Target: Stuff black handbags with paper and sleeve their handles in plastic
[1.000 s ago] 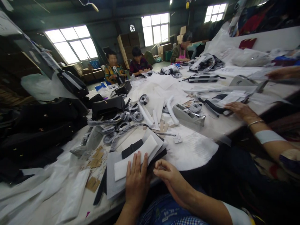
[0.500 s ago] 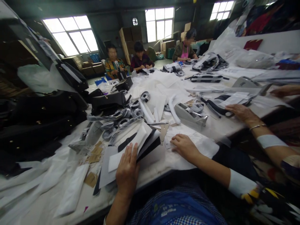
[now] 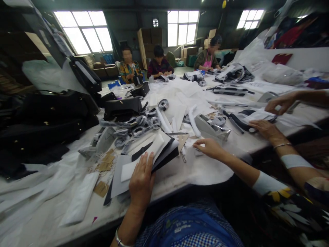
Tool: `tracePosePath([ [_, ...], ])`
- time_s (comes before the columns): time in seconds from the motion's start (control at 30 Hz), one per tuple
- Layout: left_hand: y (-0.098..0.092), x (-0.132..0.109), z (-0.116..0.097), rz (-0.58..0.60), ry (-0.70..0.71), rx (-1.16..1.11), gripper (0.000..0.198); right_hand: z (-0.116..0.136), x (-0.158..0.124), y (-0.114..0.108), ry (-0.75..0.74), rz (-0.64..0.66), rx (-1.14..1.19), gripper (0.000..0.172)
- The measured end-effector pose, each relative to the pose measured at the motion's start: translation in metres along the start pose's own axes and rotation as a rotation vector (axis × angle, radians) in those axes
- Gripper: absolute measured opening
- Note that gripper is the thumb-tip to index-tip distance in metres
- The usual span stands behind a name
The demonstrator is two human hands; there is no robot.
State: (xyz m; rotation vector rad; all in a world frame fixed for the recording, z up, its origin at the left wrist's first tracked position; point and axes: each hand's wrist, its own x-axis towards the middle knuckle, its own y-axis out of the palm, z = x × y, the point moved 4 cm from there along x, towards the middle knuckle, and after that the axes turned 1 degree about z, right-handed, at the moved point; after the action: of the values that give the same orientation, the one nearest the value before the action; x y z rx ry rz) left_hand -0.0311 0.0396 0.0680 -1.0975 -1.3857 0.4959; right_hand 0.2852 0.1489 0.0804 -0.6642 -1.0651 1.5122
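Observation:
My left hand [image 3: 141,181] lies with its fingers stretched out on a white padded sheet [image 3: 130,170]. That sheet rests on a fanned stack of grey sheets [image 3: 119,185] and black sheets [image 3: 168,158] at the table's front edge. To the right, my right hand [image 3: 212,149] is held above the table with its fingers apart, and I see nothing in them. Just below it a thin white sheet [image 3: 212,171] hangs over the edge. Small grey strips [image 3: 183,155] and a tan card piece [image 3: 183,139] lie left of its fingertips.
Black handbags [image 3: 48,120] are piled at left. Cardboard tags [image 3: 101,188] and wrapped straps [image 3: 140,128] surround the stack. At right, a co-worker's hands [image 3: 267,130] rest on a bag piece [image 3: 241,120]. Several people [image 3: 159,63] sit across the table.
My right hand has lifted off the white sheet and drawn slightly right. My left hand stays on the stack. The co-worker's far hand has come in over the bag piece.

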Motion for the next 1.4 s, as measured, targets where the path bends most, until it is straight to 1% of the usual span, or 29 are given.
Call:
tracePosePath([
  [0.1, -0.001, 0.000, 0.001, -0.010, -0.003, -0.018, 0.079, 0.002, 0.002, -0.029, 0.083, -0.105, 0.035, 0.029],
  [0.17, -0.002, 0.001, 0.001, -0.026, -0.006, -0.029, 0.079, 0.012, -0.005, -0.039, 0.098, -0.169, 0.066, 0.032],
  [0.2, -0.003, 0.001, 0.001, -0.034, -0.007, -0.033, 0.079, 0.021, -0.012, -0.038, 0.079, -0.186, 0.100, 0.032],
  [0.27, -0.003, 0.002, 0.001, -0.048, -0.009, -0.037, 0.078, 0.044, -0.033, -0.025, -0.011, -0.169, 0.207, 0.029],
  [0.33, -0.004, 0.002, 0.002, -0.051, -0.017, -0.036, 0.077, 0.070, -0.060, -0.001, -0.118, -0.071, 0.326, 0.025],
  [0.43, -0.004, 0.003, 0.003, -0.039, -0.031, -0.035, 0.078, 0.100, -0.099, 0.035, -0.215, 0.154, 0.421, 0.021],
  [0.5, -0.005, 0.003, 0.003, -0.030, -0.032, -0.038, 0.079, 0.110, -0.114, 0.049, -0.274, 0.328, 0.450, 0.019],
  [0.53, -0.005, 0.002, 0.003, -0.027, -0.031, -0.039, 0.080, 0.111, -0.116, 0.052, -0.288, 0.371, 0.453, 0.019],
  [0.57, -0.005, 0.002, 0.003, -0.027, -0.031, -0.041, 0.080, 0.109, -0.114, 0.054, -0.284, 0.362, 0.441, 0.019],
  [0.6, -0.006, 0.002, 0.003, -0.027, -0.035, -0.042, 0.080, 0.104, -0.109, 0.054, -0.262, 0.300, 0.404, 0.021],
  [0.67, -0.006, 0.003, 0.004, -0.032, -0.045, -0.043, 0.079, 0.092, -0.096, 0.058, -0.184, 0.091, 0.243, 0.028],
  [0.7, -0.006, 0.003, 0.004, -0.034, -0.049, -0.044, 0.078, 0.087, -0.092, 0.062, -0.155, 0.012, 0.135, 0.035],
  [0.73, -0.006, 0.003, 0.004, -0.035, -0.050, -0.046, 0.078, 0.086, -0.090, 0.070, -0.144, -0.026, 0.031, 0.043],
  [0.77, -0.006, 0.004, 0.004, -0.035, -0.049, -0.048, 0.078, 0.087, -0.090, 0.080, -0.155, -0.023, -0.051, 0.053],
  [0.83, -0.006, 0.004, 0.004, -0.028, -0.042, -0.054, 0.078, 0.097, -0.097, 0.099, -0.240, 0.055, -0.117, 0.073],
  [0.87, -0.006, 0.004, 0.005, -0.026, -0.040, -0.058, 0.079, 0.104, -0.102, 0.107, -0.310, 0.111, -0.102, 0.079],
  [0.93, -0.007, 0.004, 0.005, -0.030, -0.037, -0.061, 0.080, 0.119, -0.108, 0.116, -0.458, 0.223, -0.026, 0.086],
  [1.0, -0.007, 0.003, 0.005, -0.038, -0.036, -0.057, 0.080, 0.128, -0.102, 0.118, -0.563, 0.308, 0.042, 0.085],
  [1.07, -0.006, 0.001, 0.005, -0.044, -0.035, -0.051, 0.078, 0.131, -0.080, 0.117, -0.630, 0.352, 0.068, 0.079],
  [1.13, -0.004, 0.000, 0.005, -0.048, -0.033, -0.052, 0.078, 0.132, -0.053, 0.116, -0.681, 0.361, 0.077, 0.068],
  [1.17, -0.004, 0.000, 0.005, -0.051, -0.033, -0.055, 0.079, 0.132, -0.040, 0.115, -0.690, 0.353, 0.088, 0.059],
  [1.2, -0.004, 0.000, 0.006, -0.050, -0.035, -0.060, 0.080, 0.132, -0.029, 0.114, -0.681, 0.334, 0.101, 0.048],
  [1.27, -0.004, 0.000, 0.007, -0.056, -0.047, -0.071, 0.082, 0.128, -0.015, 0.109, -0.597, 0.257, 0.120, 0.028],
  [1.3, -0.005, 0.001, 0.009, -0.062, -0.053, -0.077, 0.083, 0.125, -0.012, 0.106, -0.534, 0.202, 0.120, 0.027],
  [1.4, -0.009, 0.004, 0.012, -0.081, -0.069, -0.080, 0.085, 0.111, -0.013, 0.100, -0.348, 0.034, 0.092, 0.036],
])
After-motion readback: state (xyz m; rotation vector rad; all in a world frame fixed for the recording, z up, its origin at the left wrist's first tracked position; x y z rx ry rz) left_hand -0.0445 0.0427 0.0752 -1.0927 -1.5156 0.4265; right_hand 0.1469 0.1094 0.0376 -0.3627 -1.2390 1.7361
